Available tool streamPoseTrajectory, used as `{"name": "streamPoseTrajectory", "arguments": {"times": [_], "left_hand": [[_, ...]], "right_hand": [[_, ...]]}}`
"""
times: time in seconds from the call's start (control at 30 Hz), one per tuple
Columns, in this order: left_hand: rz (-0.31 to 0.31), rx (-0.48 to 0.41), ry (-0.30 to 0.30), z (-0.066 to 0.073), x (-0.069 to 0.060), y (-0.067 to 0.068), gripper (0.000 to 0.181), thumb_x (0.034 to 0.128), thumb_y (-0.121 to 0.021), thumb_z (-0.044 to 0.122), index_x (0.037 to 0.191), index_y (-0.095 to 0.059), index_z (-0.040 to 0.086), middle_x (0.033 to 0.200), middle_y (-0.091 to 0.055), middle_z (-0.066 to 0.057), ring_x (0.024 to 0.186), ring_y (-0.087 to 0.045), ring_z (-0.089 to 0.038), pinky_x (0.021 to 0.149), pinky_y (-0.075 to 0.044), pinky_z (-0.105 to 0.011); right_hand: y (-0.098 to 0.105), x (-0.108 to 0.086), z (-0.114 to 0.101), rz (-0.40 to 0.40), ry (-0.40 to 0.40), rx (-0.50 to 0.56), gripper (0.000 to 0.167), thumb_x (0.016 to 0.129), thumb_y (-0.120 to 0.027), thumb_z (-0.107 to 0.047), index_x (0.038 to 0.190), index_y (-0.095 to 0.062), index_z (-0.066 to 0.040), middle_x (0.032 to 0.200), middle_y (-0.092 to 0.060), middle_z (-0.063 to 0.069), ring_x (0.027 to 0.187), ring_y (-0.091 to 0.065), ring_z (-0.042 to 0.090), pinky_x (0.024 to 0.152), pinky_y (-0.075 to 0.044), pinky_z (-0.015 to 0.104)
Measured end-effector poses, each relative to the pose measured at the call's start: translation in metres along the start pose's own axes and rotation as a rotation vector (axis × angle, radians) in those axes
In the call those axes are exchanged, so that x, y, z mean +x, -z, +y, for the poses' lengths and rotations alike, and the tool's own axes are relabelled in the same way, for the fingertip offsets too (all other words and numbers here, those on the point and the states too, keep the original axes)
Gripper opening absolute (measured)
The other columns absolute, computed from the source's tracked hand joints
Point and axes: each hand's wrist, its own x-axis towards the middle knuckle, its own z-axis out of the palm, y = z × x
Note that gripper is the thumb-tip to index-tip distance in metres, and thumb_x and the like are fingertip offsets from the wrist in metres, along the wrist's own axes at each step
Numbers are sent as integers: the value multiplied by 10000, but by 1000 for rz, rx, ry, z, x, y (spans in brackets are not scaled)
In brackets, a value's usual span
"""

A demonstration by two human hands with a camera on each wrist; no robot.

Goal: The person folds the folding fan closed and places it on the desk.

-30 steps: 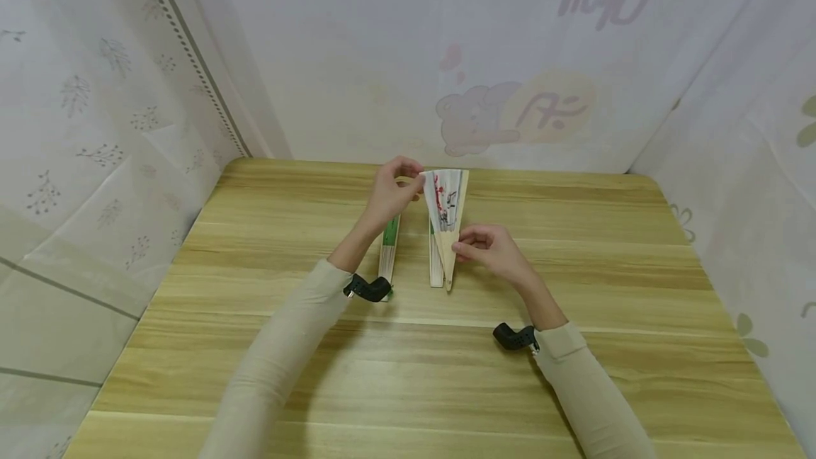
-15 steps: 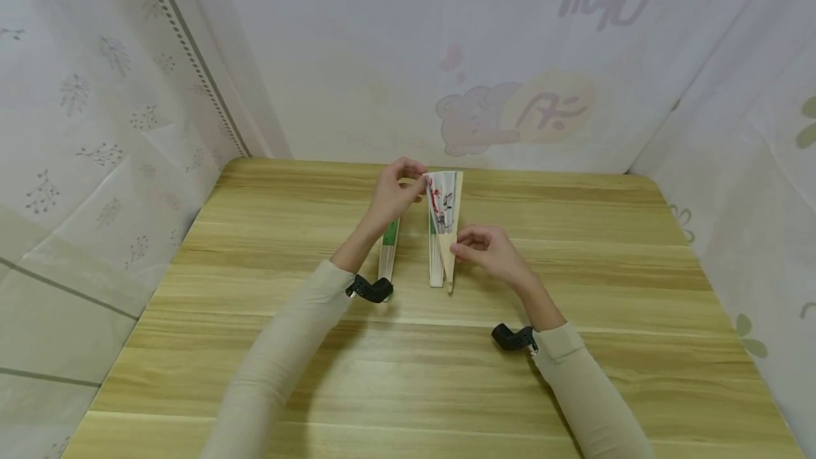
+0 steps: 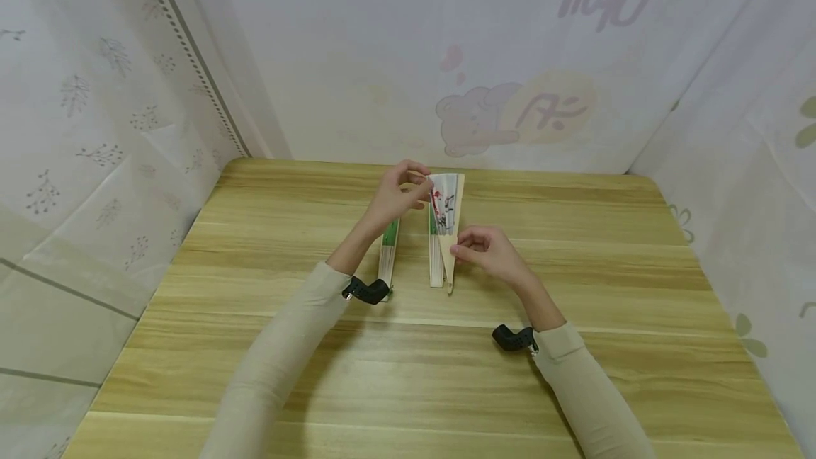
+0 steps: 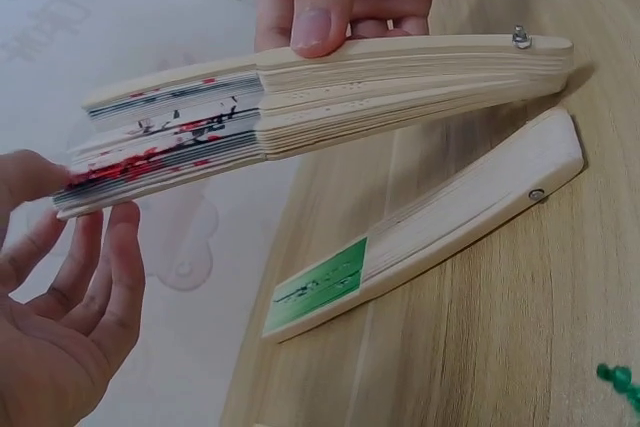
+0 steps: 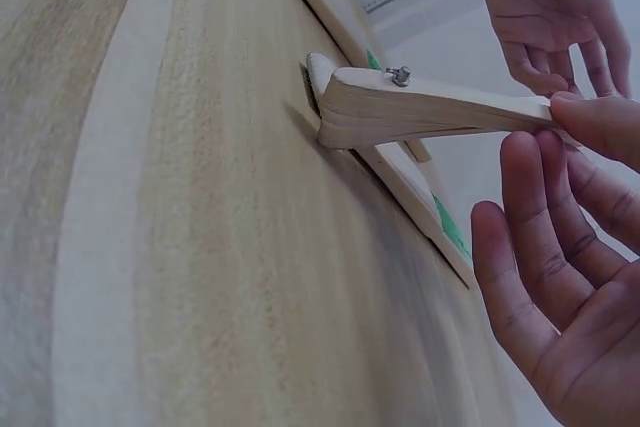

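Both hands hold a partly spread folding fan (image 3: 445,207) with pale wooden ribs and a white leaf painted in red and black. My left hand (image 3: 395,197) pinches the leaf at its far left corner. Lower down on the right side, my right hand (image 3: 487,252) pinches the ribs between thumb and fingers. In the right wrist view, the metal pivot (image 5: 400,76) sits at the fan's narrow end. A folded green fan (image 3: 436,261) lies on the table beneath it, partly covered. Another folded green fan (image 3: 387,250) lies to the left, partly behind my left arm.
The wooden table (image 3: 408,388) runs back to a pale printed curtain (image 3: 357,76). More curtain hangs along the left and right sides. A small green beaded piece (image 4: 622,379) shows near the lower right of the left wrist view.
The painted fan has narrowed slightly as my left hand moved a little to the right. My right hand stays nearly in place, and the green fans have not moved.
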Motion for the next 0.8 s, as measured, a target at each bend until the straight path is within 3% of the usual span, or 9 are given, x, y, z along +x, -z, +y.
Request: {"name": "streamPoseTrajectory", "arguments": {"times": [0.23,0.43,0.53,0.8], "left_hand": [[30,20,-8,1,1,-2,253,962,-689,25,1189,-582,-7,1028,-613,-165,880,-680,-453,753,-593,-457],[75,54,1,0,2,-3,260,950,-698,10,1176,-578,-34,994,-606,-151,742,-695,-258,700,-595,-383],[88,56,-7,-3,3,-3,250,949,-696,3,1166,-578,-39,978,-601,-145,720,-692,-226,670,-589,-334],[79,59,-18,-2,2,-7,261,964,-668,-22,1202,-576,-79,1025,-615,-176,761,-695,-331,728,-597,-484]], "right_hand": [[0,-1,-2,-2,-11,18,131,958,-694,13,1035,-673,118,913,-696,199,837,-663,496,756,-586,500],[0,-2,-4,-8,-2,9,147,961,-695,3,1056,-680,114,932,-698,204,857,-659,512,773,-577,530],[1,-1,-5,-16,7,-6,155,962,-700,-9,1062,-685,108,930,-701,195,857,-656,519,769,-577,530],[-2,1,-11,-56,-7,-20,181,971,-682,3,1114,-681,114,942,-700,206,868,-646,543,791,-527,631]]}}
